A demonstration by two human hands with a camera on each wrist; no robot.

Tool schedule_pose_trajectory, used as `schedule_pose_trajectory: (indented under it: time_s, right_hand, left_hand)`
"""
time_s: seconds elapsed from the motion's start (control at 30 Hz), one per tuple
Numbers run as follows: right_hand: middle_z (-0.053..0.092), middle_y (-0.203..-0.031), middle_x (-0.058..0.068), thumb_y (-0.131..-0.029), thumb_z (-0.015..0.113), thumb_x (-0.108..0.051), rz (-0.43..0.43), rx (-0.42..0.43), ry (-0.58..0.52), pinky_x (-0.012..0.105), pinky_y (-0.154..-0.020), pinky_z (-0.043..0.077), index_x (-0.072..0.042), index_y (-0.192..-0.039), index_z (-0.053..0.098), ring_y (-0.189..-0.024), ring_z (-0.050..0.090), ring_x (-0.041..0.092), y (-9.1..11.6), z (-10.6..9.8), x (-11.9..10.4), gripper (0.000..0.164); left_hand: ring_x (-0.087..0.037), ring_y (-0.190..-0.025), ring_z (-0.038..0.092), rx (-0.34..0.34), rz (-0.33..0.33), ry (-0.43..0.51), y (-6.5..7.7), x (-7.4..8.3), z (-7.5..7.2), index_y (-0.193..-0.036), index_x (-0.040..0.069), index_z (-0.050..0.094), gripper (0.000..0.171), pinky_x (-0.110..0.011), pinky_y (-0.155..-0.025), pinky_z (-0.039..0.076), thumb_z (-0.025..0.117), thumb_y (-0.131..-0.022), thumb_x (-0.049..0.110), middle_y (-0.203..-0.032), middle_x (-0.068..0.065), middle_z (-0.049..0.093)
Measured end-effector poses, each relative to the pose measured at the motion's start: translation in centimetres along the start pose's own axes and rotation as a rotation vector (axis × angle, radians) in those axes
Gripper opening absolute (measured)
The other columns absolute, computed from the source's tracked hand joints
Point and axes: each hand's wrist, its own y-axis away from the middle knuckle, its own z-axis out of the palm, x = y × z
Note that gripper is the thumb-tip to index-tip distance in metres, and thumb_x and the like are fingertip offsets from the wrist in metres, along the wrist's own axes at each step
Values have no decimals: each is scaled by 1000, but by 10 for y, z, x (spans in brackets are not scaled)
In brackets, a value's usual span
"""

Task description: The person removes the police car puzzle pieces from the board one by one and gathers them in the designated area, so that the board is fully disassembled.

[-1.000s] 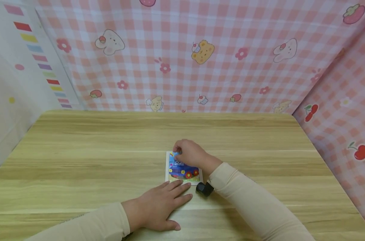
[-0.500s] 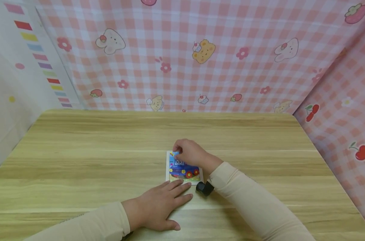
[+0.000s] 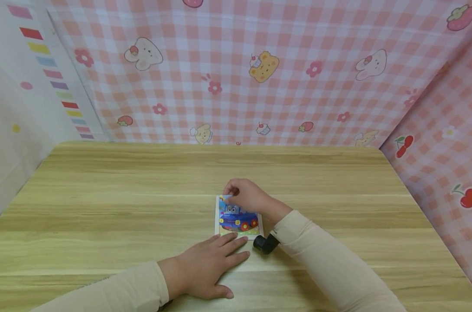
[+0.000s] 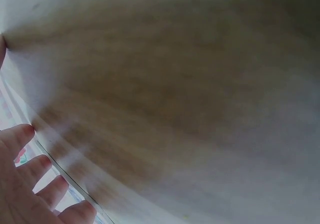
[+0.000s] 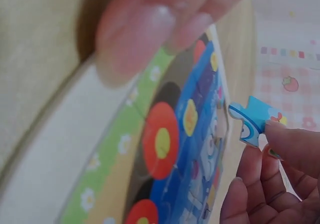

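Note:
A small square jigsaw puzzle (image 3: pixel 236 224) with a white border lies on the table, showing a blue cartoon car with red wheels. Flat on the table with fingers spread, my left hand (image 3: pixel 206 269) has its fingertips at the puzzle's near edge. My right hand (image 3: pixel 246 196) is over the puzzle's upper part and hides some of it. In the right wrist view, thumb and fingers of that hand pinch a light blue puzzle piece (image 5: pixel 255 115), held tilted above the picture. Blurred left-hand fingers (image 5: pixel 132 41) fill the top of that view. The left wrist view shows only fingertips (image 4: pixel 35 169) and table.
The wood-grain table (image 3: pixel 103 208) extends to both sides of the puzzle and behind it. A pink checked cloth (image 3: pixel 228 65) with cartoon prints hangs along the back. A black wrist camera (image 3: pixel 265 244) sits under my right wrist, close to the puzzle's corner.
My right hand has shifted slightly up and to the right, and more of the car's eyes shows. The left hand has stayed in place.

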Motion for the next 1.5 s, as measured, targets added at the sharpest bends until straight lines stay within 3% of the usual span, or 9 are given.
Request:
schedule_pose_trajectory:
  time_s: [0.4,0.77,0.97,1.23,1.5]
  right_hand:
    - [58,-93,5,-92,62,-8,-69,54,-75,29,-78,45,-5,-100,63,-87,51,19,11,-21,4,8]
    - [58,-93,5,-91,63,-9,-9,88,-77,30,-79,44,-5,-99,63,-89,51,20,23,-41,19,9]
    - [57,-91,6,-92,64,-10,0,59,-116,29,-74,44,-3,-100,64,-86,50,21,27,-51,33,11]
    - [58,-90,7,-91,63,-8,9,15,-80,29,-72,45,-2,-101,63,-84,51,21,32,-60,47,12]
    - [58,-92,7,-91,63,-8,21,-5,-65,30,-71,45,-1,-103,63,-85,51,20,35,-66,63,14]
  left_hand:
    - [-27,-144,26,-30,-9,20,-2,0,0,-149,21,37,76,-45,-109,34,53,-88,63,-157,-5,28]
    - [-28,-143,27,-16,1,30,-2,0,1,-150,20,37,75,-47,-108,35,52,-89,61,-157,-6,28]
    - [-27,-143,27,-20,-6,5,-2,1,1,-150,20,36,76,-46,-108,35,52,-88,63,-157,-5,27]
    - [-27,-143,28,-1,-13,-36,-1,3,2,-149,20,37,77,-45,-108,36,52,-88,63,-157,-6,29]
    - [-27,-143,28,4,-15,-14,-1,2,3,-149,19,38,76,-46,-108,36,53,-88,61,-157,-6,29]
